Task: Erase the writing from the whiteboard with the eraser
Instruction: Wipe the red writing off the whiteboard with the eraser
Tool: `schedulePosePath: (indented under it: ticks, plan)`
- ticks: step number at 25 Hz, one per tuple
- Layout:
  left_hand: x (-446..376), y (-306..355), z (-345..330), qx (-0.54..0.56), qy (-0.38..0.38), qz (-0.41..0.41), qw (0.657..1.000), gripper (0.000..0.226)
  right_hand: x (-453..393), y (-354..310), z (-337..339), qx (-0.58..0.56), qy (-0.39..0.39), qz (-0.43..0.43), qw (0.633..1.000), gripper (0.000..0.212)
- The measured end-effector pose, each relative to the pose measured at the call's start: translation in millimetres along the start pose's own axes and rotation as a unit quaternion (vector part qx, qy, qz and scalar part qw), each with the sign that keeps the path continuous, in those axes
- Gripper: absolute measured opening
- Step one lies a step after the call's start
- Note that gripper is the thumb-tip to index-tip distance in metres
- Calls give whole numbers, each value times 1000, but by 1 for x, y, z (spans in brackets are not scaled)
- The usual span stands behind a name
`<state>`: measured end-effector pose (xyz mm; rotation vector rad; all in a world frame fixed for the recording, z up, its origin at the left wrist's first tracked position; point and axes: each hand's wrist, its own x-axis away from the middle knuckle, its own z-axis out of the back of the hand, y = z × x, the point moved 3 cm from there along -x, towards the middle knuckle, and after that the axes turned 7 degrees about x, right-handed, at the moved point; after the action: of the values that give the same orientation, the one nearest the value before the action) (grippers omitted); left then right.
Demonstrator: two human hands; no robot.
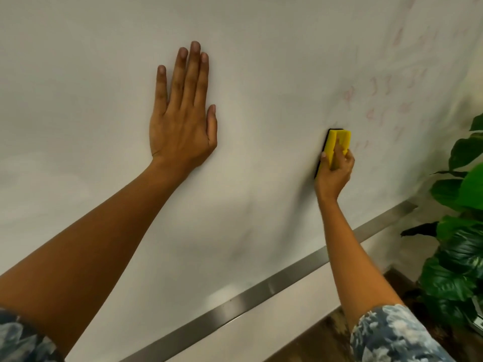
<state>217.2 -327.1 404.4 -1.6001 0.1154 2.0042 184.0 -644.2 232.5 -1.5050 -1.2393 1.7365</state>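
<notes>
Wiping is under way: the right hand (335, 169) curls round the yellow eraser (335, 145), pressed on the whiteboard (261, 61); the left hand (183, 121) lies flat, fingers straight; next, I judge, sweep toward two o'clock over the faint red writing (379, 100).

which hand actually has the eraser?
The right hand: its fingers curl round the yellow eraser held against the whiteboard. The left hand lies flat on the board, fingers straight, holding nothing.

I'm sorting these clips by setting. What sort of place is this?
Probably an office or meeting room: a large white wall-mounted whiteboard with a metal lower rail, a leafy green potted plant, and dark wood flooring.
</notes>
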Motion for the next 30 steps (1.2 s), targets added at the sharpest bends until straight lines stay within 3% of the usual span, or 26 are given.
schedulePosePath:
  ticks: [10, 16, 23, 27, 30]
  plan:
    - [0, 2, 6, 7, -7, -2, 1000, 68, 250, -51, -53, -36, -94, 119, 988, 45]
    - [1, 2, 8, 9, -16, -3, 1000, 66, 267, -44, -54, -21, -111, 159, 981, 48]
    - [2, 0, 3, -9, 4, -9, 1000, 66, 231, 19, -36, -59, -37, -112, 991, 42]
    - [2, 1, 1, -7, 12, -17, 1000, 68, 208, 53, -19, -75, 9, -355, 932, 47]
    - [3, 0, 0, 1, 7, -20, 1000, 70, 211, 42, -22, -67, 18, -391, 918, 47]
